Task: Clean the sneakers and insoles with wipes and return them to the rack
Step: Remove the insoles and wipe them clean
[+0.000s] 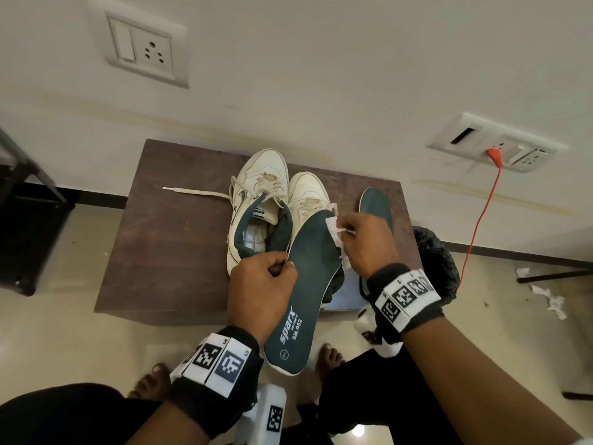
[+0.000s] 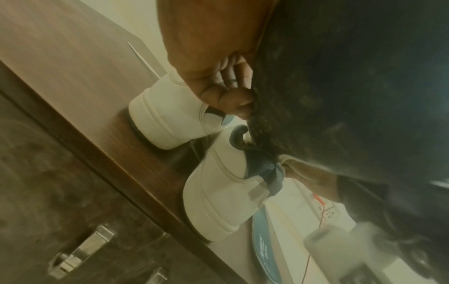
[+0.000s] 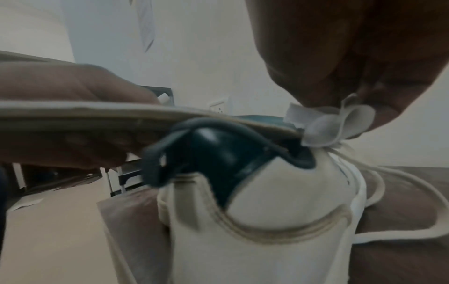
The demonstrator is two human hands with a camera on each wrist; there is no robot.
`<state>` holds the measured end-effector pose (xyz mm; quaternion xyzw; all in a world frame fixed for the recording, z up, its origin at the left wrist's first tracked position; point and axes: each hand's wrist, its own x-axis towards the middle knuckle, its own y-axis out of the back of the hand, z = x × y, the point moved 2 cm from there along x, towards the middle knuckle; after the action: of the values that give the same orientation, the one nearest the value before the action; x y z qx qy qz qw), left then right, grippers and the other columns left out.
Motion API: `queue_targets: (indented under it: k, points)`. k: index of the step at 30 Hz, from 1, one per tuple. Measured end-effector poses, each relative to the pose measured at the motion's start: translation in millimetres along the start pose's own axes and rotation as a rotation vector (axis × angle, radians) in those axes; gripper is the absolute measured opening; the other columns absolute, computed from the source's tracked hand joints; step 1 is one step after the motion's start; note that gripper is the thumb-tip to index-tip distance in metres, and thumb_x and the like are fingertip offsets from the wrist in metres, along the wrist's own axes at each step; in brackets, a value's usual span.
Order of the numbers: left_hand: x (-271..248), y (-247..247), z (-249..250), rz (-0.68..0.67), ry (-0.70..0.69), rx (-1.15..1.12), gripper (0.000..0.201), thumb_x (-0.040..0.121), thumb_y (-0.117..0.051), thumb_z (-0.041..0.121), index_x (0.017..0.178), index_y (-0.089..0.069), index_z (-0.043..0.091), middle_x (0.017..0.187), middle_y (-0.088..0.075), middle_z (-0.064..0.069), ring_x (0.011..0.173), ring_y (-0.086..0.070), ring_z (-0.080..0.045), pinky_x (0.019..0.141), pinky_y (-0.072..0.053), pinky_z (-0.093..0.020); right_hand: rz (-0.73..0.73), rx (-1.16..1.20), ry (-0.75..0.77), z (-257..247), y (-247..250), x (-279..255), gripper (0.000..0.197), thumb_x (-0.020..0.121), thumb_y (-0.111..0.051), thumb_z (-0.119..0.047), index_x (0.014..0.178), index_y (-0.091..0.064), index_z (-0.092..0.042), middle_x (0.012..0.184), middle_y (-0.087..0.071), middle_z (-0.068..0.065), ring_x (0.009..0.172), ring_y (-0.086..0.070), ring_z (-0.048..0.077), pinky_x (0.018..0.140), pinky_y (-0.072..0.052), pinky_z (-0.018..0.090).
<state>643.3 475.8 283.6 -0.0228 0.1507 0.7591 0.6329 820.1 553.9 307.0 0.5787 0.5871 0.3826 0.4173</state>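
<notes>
Dark green foam with a pale rim, the long insole [image 1: 300, 281] printed "sparx SM-952" is held up in the air above the near edge of the brown wood-grain cabinet top [image 1: 173, 239], heel end toward the person. The left hand [image 1: 263, 277] pinches its left edge, thumb on the printed face and fingers curled underneath, while the right hand [image 1: 369, 242] clamps a crumpled white wet wipe [image 1: 335, 234] against the insole's right edge near the toe. Just behind it, two off-white lace-up sneakers [image 1: 256, 200] with dark green linings stand side by side on the cabinet top, toes toward the wall, one cream lace [image 1: 195, 192] trailing out to the left. A second dark green insole [image 1: 375, 203] lies flat to the right of the shoes. Past the cabinet's right edge sits a bin lined with a black plastic bag [image 1: 436, 264], scraps of white tissue [image 1: 545, 293] lie on the pale floor, and an orange cable [image 1: 481, 216] hangs from a wall socket.
</notes>
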Motion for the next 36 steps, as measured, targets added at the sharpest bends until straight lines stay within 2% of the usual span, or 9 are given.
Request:
queue_targets:
  k: [4,7,12,16,20,24,30,33,36]
  points:
    - [-0.9,-0.1,1.4,0.008,0.002,-0.003,0.01,0.084,-0.065,0.011,0.078,-0.072,0.007,0.071,-0.071,-0.002,0.074,-0.067,-0.021,0.077,-0.056,-0.041,-0.095,0.122,0.117,-6.3,6.2,-40.2,0.019,0.083,-0.061,0.0,0.093,-0.073,-0.009,0.091,-0.072,0.004,0.081,-0.064,0.014,0.07,-0.043,0.013]
    - [-1.2,-1.0,-0.1,-0.001,0.001,0.001,0.01,0.084,-0.065,0.013,0.082,-0.073,0.007,0.071,-0.071,-0.001,0.073,-0.067,-0.019,0.076,-0.056,-0.042,-0.078,0.11,0.202,-8.0,2.5,-59.7,0.017,0.082,-0.063,-0.001,0.091,-0.074,-0.011,0.088,-0.071,0.003,0.08,-0.064,0.017,0.074,-0.05,0.027]
    - [-2.2,-1.5,-0.7,-0.002,-0.026,-0.003,0.014,0.086,-0.065,0.012,0.075,-0.07,0.005,0.071,-0.071,-0.006,0.075,-0.067,-0.026,0.076,-0.056,-0.046,0.096,0.066,0.044,-2.5,-0.5,-29.1,0.015,0.083,-0.059,-0.004,0.088,-0.073,-0.009,0.087,-0.07,0.007,0.078,-0.063,0.02,0.067,-0.044,0.024]
    - [-0.8,-3.6,-0.2,0.012,-0.025,0.012,0.018,0.086,-0.065,0.013,0.068,-0.067,0.012,0.073,-0.071,-0.01,0.076,-0.066,-0.029,0.075,-0.056,-0.045,0.103,0.022,-0.057,-7.7,3.7,-0.2,0.017,0.086,-0.054,-0.004,0.082,-0.07,-0.005,0.078,-0.068,0.009,0.074,-0.061,0.025,0.061,-0.036,0.024]
    - [-1.7,-4.4,1.4,0.04,-0.015,-0.004,0.014,0.085,-0.065,0.011,0.072,-0.07,0.012,0.07,-0.07,-0.007,0.074,-0.066,-0.025,0.074,-0.054,-0.04,0.014,0.053,-0.071,-6.7,3.3,-7.9,0.019,0.085,-0.052,-0.002,0.09,-0.07,-0.006,0.086,-0.07,0.009,0.08,-0.064,0.024,0.066,-0.044,0.025]
    - [-1.7,-8.4,0.0,0.069,-0.032,-0.011,0.012,0.085,-0.064,0.01,0.08,-0.071,0.002,0.07,-0.07,-0.008,0.073,-0.065,-0.027,0.072,-0.053,-0.04,-0.152,0.041,0.079,-17.3,3.2,-45.4,0.024,0.083,-0.057,-0.003,0.1,-0.072,-0.01,0.1,-0.072,0.006,0.092,-0.066,0.02,0.083,-0.05,0.03]
    - [-1.2,-13.3,-1.4,0.089,-0.047,0.002,0.018,0.089,-0.062,0.014,0.102,-0.074,0.011,0.082,-0.072,0.003,0.076,-0.066,-0.009,0.075,-0.053,-0.026,-0.332,0.059,0.319,-48.7,15.8,-85.2,0.023,0.079,-0.058,-0.003,0.092,-0.073,-0.014,0.092,-0.071,-0.001,0.084,-0.063,0.011,0.077,-0.048,0.023]
    - [0.0,-15.0,-0.6,0.092,-0.068,0.018,0.022,0.09,-0.062,0.015,0.11,-0.071,0.01,0.094,-0.073,-0.002,0.085,-0.067,-0.013,0.081,-0.053,-0.029,-0.189,0.032,0.316,-49.5,10.5,-89.5,0.017,0.076,-0.059,-0.003,0.085,-0.072,-0.012,0.083,-0.067,0.005,0.076,-0.063,0.02,0.07,-0.051,0.034]
    - [0.8,-15.3,-0.7,0.096,-0.076,0.017,0.023,0.091,-0.061,0.016,0.111,-0.07,0.009,0.096,-0.073,-0.003,0.086,-0.067,-0.014,0.083,-0.055,-0.033,-0.006,0.01,0.198,-32.5,9.1,-60.0,0.019,0.076,-0.059,0.001,0.085,-0.073,-0.009,0.085,-0.069,0.01,0.078,-0.065,0.028,0.071,-0.051,0.035]
